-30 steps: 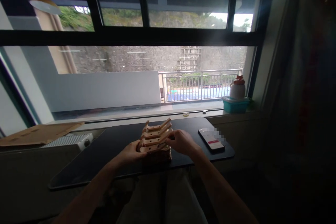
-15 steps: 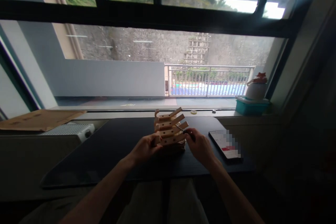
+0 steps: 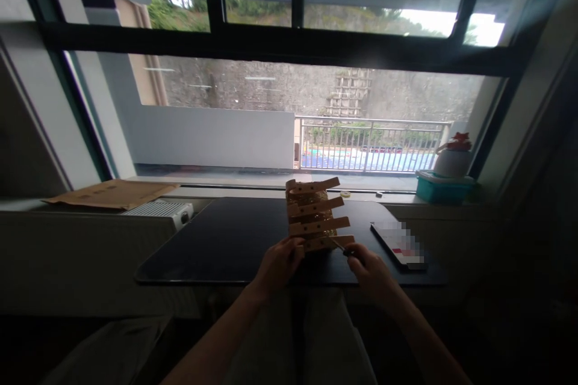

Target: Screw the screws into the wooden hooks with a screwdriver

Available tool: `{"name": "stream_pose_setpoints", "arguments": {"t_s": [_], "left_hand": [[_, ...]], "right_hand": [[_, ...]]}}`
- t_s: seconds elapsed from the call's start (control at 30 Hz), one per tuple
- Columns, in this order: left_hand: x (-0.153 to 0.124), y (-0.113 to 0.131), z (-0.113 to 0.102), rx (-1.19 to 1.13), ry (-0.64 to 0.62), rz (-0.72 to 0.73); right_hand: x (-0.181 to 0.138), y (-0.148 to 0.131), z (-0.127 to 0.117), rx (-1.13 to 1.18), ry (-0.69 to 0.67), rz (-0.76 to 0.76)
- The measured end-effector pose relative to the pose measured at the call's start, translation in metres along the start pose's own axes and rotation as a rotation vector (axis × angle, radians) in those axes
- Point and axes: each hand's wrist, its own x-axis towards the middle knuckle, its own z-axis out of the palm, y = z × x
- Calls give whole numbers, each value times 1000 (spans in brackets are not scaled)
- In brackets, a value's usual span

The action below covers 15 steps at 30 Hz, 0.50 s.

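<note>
A wooden piece (image 3: pixel 316 209) with several parallel slats stands on the dark table. Dark dots mark the slats, and something shiny and gold-brown shows in the gaps. My left hand (image 3: pixel 280 260) is closed on the near left end of the lowest slat. In my right hand (image 3: pixel 371 266) is a screwdriver (image 3: pixel 347 251) with a dark handle and a thin metal shaft. Its shaft points left and up toward the lowest slats near their right ends; whether the tip touches wood I cannot tell.
The dark tabletop (image 3: pixel 212 246) has rounded corners. A phone (image 3: pixel 397 245) lies to the right. On the sill are a teal box (image 3: pixel 445 187) with a white container (image 3: pixel 453 162) on it. Brown cardboard (image 3: pixel 112 194) lies over a white radiator (image 3: pixel 165 210) at left.
The view has swung, shifting the scene rightward. The wooden piece is turned, its slats lying flatter. The screwdriver has gone from the upper slats to the lowest ones.
</note>
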Motion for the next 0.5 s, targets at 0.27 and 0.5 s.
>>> {"name": "stream_pose_setpoints", "arguments": {"t_s": [0.27,0.5], "left_hand": [[-7,6,6,74,41,33],[-10,10,7,160,17,30]], "right_hand": [[42,-35,-5,-19,77,-48],[42,-24,18,-92,152,43]]}}
